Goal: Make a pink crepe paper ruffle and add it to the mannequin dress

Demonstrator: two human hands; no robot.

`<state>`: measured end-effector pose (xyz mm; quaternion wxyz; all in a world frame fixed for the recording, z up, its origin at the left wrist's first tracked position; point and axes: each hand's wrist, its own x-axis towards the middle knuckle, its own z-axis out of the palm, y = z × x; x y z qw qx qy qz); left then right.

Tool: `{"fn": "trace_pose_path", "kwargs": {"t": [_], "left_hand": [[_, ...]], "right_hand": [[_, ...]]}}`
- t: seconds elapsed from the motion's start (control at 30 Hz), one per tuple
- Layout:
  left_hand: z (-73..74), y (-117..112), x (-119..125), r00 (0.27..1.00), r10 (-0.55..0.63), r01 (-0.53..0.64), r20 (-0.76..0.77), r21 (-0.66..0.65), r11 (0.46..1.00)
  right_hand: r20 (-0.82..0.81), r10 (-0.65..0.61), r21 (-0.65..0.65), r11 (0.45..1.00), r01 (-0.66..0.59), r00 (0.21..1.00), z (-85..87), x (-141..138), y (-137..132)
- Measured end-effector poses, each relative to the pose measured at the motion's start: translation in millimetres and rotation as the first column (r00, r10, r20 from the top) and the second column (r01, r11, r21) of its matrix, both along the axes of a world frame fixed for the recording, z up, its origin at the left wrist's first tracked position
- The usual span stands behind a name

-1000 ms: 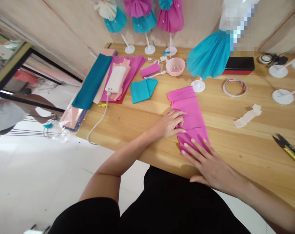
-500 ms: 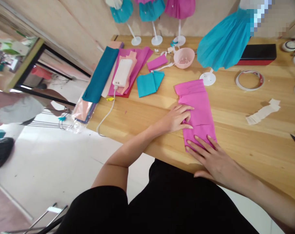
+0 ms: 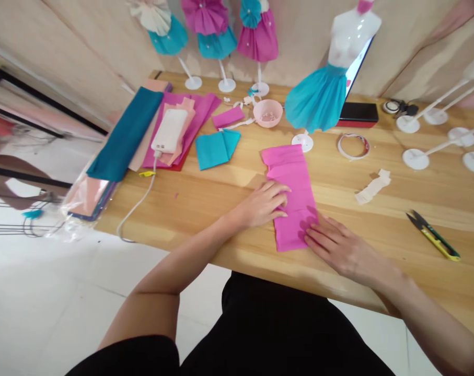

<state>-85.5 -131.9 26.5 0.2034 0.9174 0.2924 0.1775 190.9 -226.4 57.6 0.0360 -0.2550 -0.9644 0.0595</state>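
A strip of magenta crepe paper (image 3: 293, 183) lies on the wooden table in front of me, with crosswise creases and a folded upper end. My left hand (image 3: 266, 203) rests on its left edge, fingers bent but apart, holding nothing. At the lower right edge of the paper, my right hand (image 3: 334, 243) lies with its fingers stretched out and the tips on the paper. Beyond the strip stands a white doll form (image 3: 352, 39) on a stand, wearing a blue pleated skirt (image 3: 317, 99).
Thread snips (image 3: 432, 235), a cream paper strip (image 3: 373, 187) and a tape roll (image 3: 353, 147) lie to the right. On the left are folded blue paper (image 3: 215, 150), a pink bowl (image 3: 268, 114), and a white power bank (image 3: 170, 130) on stacked paper. Several dressed stands line the wall.
My right hand has slid from across the strip's lower end to its right edge. The left hand stays at the left edge. The view has turned right, bringing the snips fully in.
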Motion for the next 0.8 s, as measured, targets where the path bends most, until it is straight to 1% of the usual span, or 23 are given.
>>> {"fn": "trace_pose_path", "kwargs": {"t": [0.1,0.17,0.23,0.3,0.37,0.43,0.53,0.6,0.63,0.67,0.73,0.8], "left_hand": [[3.2,-4,2,0.992,-0.115,0.118,-0.055,0.046,0.992],[2.8,-6,2,0.979,-0.192,0.195,-0.065,0.048,0.980],[0.7,-6,1,0.971,-0.233,0.235,-0.048,0.033,0.972],[-1.3,-6,0,0.970,-0.242,0.242,-0.030,0.011,0.970],[-2.1,-5,-2,0.970,-0.243,0.243,-0.027,-0.015,0.970],[-1.5,-3,-4,0.966,-0.257,0.256,-0.018,-0.040,0.966],[0.3,-1,-6,0.958,-0.287,0.286,0.003,-0.094,0.954],[0.9,1,-7,0.962,-0.272,0.271,0.013,-0.141,0.952],[0.8,1,-7,0.967,-0.255,0.255,0.020,-0.163,0.953],[0.6,2,-8,0.971,-0.238,0.239,0.029,-0.183,0.954],[-0.2,3,-9,0.978,-0.200,0.208,0.056,-0.222,0.953],[-1.3,5,-11,0.986,-0.144,0.163,0.090,-0.277,0.947]], "right_hand": [[0.042,-0.022,0.034,0.999,0.021,0.999,-5.8,-6,-3],[0.066,-0.053,0.054,0.997,0.049,0.996,-9.6,-12,-2],[0.073,-0.092,0.055,0.995,0.088,0.993,-12.3,-15,3],[0.043,-0.136,0.038,0.990,0.135,0.990,-13.9,-17,11],[-0.034,-0.179,0.001,0.984,0.179,0.983,-14.9,-16,22],[-0.145,-0.213,-0.071,0.976,0.205,0.966,-16.0,-14,32],[-0.301,-0.269,-0.248,0.948,0.197,0.915,-18.6,-10,44],[-0.350,-0.369,-0.380,0.896,0.229,0.861,-20.6,-9,49],[-0.349,-0.442,-0.444,0.855,0.269,0.827,-21.4,-9,50],[-0.329,-0.522,-0.505,0.802,0.320,0.787,-21.9,-10,51],[-0.260,-0.667,-0.604,0.676,0.421,0.698,-22.0,-13,51],[-0.191,-0.758,-0.660,0.570,0.490,0.624,-21.3,-17,52]]}}
